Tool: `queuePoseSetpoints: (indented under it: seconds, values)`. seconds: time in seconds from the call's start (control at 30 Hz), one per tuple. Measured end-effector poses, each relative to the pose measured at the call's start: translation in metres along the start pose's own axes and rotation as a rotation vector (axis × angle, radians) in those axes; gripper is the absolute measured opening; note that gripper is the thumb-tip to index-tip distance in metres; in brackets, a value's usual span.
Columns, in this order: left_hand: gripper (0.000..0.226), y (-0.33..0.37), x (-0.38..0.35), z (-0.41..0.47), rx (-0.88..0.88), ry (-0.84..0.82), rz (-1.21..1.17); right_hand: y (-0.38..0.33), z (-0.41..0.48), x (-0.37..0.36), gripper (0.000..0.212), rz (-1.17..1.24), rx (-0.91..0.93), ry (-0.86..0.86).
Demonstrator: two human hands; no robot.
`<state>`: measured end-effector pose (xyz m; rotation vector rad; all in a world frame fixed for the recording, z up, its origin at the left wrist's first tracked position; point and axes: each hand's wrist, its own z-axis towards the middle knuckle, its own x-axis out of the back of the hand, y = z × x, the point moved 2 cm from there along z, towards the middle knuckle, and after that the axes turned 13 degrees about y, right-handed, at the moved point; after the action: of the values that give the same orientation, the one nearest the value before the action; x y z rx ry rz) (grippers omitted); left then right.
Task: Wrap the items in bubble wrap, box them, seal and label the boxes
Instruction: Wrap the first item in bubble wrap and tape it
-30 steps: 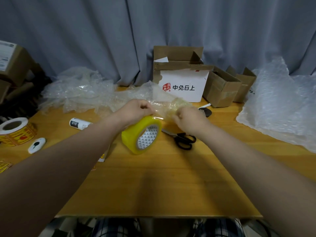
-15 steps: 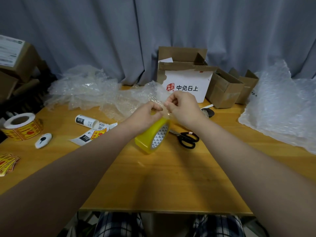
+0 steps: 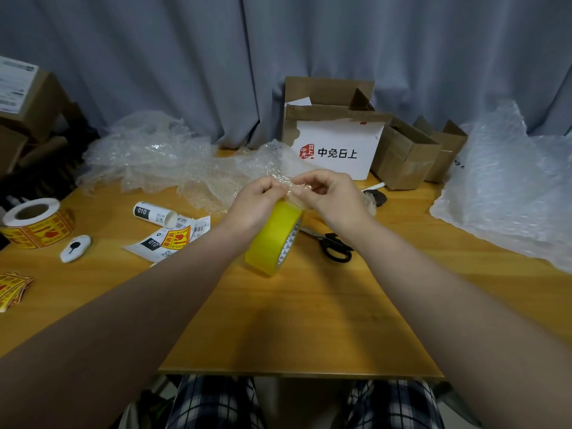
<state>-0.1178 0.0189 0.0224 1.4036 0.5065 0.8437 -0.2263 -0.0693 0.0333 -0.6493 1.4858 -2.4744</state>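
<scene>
Our left hand [image 3: 257,209] grips the yellow tape roll [image 3: 272,239] by its top, above the middle of the table [image 3: 309,320]. Our right hand [image 3: 335,201] pinches a clear strip [image 3: 292,193] at the roll's upper edge. Scissors [image 3: 335,247] lie just right of the roll; bubble wrap [image 3: 173,162] is heaped far left.

2 hands [image 3: 257,205] [image 3: 335,201], 1 yellow tape roll [image 3: 272,239], 1 scissors [image 3: 335,247], 1 label roll [image 3: 37,226], 3 open boxes [image 3: 337,140] [image 3: 405,159] [image 3: 447,150]
</scene>
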Motion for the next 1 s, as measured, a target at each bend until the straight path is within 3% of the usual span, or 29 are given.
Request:
queuePoseSetpoints:
  seconds: [0.23, 0.33, 0.43, 0.5, 0.57, 0.63, 0.7, 0.8, 0.87, 1.0]
  values:
    - [0.018, -0.002, -0.003, -0.001, -0.163, -0.003, 0.098, -0.005, 0.006, 0.007, 0.010, -0.362, 0.126, -0.013]
    - [0.014, -0.001, -0.010, -0.004, -0.218, 0.000, 0.156, 0.001, 0.005, 0.009, 0.012, -0.441, 0.068, 0.014]
    - [0.010, -0.001, -0.019, -0.011, -0.302, 0.041, 0.223, 0.011, -0.006, 0.008, 0.030, -0.346, -0.270, -0.023]
    - [0.010, -0.003, -0.020, -0.015, -0.329, 0.063, 0.215, 0.013, -0.019, 0.008, 0.050, -0.014, -0.697, -0.139]
    - [0.009, -0.003, -0.019, -0.018, -0.333, 0.057, 0.196, 0.017, -0.028, 0.006, 0.048, 0.273, -0.838, -0.203]
    - [0.009, 0.001, -0.020, -0.021, -0.337, 0.057, 0.161, 0.017, -0.028, 0.010, 0.039, 0.386, -0.786, -0.057]
    - [0.005, 0.009, -0.022, -0.022, -0.259, 0.073, -0.015, 0.011, -0.022, 0.024, 0.034, 0.326, -0.652, 0.126]
    - [0.033, 0.013, -0.020, -0.010, -0.086, 0.124, -0.222, 0.005, -0.007, 0.059, 0.025, 0.209, -0.503, 0.220]
    - [0.036, 0.006, -0.020, 0.002, -0.072, 0.108, -0.086, 0.008, 0.002, 0.086, 0.027, -0.005, -0.349, 0.293]
    - [0.018, -0.010, -0.032, 0.010, -0.140, 0.040, 0.222, 0.039, 0.003, 0.113, 0.037, -0.798, -0.073, 0.273]
